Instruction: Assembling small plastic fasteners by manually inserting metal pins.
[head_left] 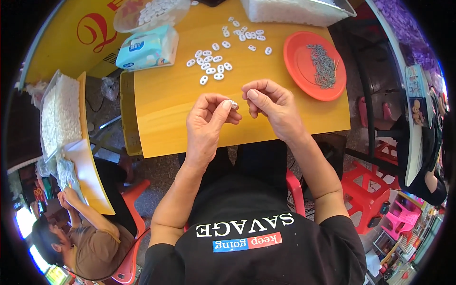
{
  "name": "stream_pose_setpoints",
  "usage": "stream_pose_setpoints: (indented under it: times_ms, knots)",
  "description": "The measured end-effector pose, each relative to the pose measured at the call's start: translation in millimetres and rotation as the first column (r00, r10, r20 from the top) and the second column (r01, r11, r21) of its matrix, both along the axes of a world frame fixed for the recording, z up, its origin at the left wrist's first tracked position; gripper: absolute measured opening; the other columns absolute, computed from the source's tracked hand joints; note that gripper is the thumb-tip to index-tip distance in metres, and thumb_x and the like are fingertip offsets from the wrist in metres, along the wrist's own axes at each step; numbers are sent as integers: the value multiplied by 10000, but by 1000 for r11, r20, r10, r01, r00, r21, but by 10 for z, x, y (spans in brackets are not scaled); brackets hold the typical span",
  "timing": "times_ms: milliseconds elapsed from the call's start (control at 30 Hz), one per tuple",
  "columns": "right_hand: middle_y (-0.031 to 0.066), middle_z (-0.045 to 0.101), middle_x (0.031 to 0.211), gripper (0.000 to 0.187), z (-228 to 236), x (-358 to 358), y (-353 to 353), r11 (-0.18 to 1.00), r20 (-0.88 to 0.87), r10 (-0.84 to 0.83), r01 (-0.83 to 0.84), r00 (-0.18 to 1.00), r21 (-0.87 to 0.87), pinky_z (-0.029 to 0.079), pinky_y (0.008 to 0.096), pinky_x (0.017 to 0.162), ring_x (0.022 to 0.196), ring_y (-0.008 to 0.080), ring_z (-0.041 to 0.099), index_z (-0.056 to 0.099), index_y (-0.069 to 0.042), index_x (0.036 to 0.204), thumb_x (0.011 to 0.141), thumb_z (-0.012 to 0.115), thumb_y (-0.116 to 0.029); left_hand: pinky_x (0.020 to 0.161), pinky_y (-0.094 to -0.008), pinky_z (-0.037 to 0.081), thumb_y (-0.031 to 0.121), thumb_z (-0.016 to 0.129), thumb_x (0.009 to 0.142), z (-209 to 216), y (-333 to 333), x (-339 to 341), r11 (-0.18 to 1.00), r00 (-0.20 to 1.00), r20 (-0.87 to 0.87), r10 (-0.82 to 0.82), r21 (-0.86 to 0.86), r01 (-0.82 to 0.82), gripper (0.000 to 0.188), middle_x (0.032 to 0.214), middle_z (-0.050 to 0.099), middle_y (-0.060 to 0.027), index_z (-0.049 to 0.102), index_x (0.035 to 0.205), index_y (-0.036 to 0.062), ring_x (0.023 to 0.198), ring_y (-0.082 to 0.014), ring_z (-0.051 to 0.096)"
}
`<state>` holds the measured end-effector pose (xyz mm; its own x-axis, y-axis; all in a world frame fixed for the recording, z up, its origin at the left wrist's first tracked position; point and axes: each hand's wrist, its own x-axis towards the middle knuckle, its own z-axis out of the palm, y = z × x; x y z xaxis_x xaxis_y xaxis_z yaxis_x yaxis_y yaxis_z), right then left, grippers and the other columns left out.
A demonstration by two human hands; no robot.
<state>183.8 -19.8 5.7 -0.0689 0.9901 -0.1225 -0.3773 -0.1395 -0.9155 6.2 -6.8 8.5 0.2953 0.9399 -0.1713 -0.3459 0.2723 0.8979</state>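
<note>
In the head view, the left hand (206, 121) pinches a small white piece (233, 104) between thumb and fingertips, above the table (166, 114) toward its near edge. The right hand (275, 107) is just beside it, fingers curled and thumb close to the forefinger; whether anything is caught between them I cannot tell.

Beyond the hands, loose pieces (218, 76) with two dark spots each lie about mid-table, and a second cluster (242, 36) lies nearer the far edge. At the right edge a red plate (293, 61) carries a heap of grey screws (323, 66). A tissue pack (147, 47) stands by the left edge, a bowl (124, 19) of white pieces at the far left corner, and a tub (294, 16) at the far right.

The held piece is tiny and mostly covered by the thumb, so a slack pinch could let it slip, and this close to the near edge it might roll into the lap. The plate seems to reach slightly past the right edge; a bump from the right forearm could tip it and spill the screws. A careless sweep could scatter the loose pieces.
</note>
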Motion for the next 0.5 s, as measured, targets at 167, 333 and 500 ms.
stream_pose_setpoints:
  times_ms: [167, 333, 500]
  knots:
    - [52, 678, 917, 234, -2, -178, -23, 996, -125, -82, 76, 989, -52, 477, 223, 682, 735, 76, 565, 631, 9, 1122, 929, 654, -121, 740, -264, 544, 61, 590, 962, 82, -43, 36, 997, 999, -18, 46, 61, -45, 97, 922, 641, -74, 565, 1028, -6, 797, -127, 644]
    - [56, 694, 937, 238, -17, -282, -49, 989, -173, -139, 129, 975, -70, 475, 222, 707, 779, 76, 582, 636, -7, 1123, 912, 674, -111, 754, -288, 537, 46, 594, 955, 79, -64, 4, 990, 997, -33, 71, 121, -66, 121, 958, 634, -87, 563, 1060, -5, 817, -151, 644]
    - [57, 695, 958, 231, -27, -364, -67, 981, -215, -188, 174, 958, -82, 477, 217, 715, 805, 72, 594, 638, -18, 1117, 907, 682, -102, 761, -272, 523, 53, 610, 951, 85, -77, 19, 982, 993, -12, 121, 148, -118, 128, 929, 627, -74, 563, 1058, -1, 806, -137, 634]
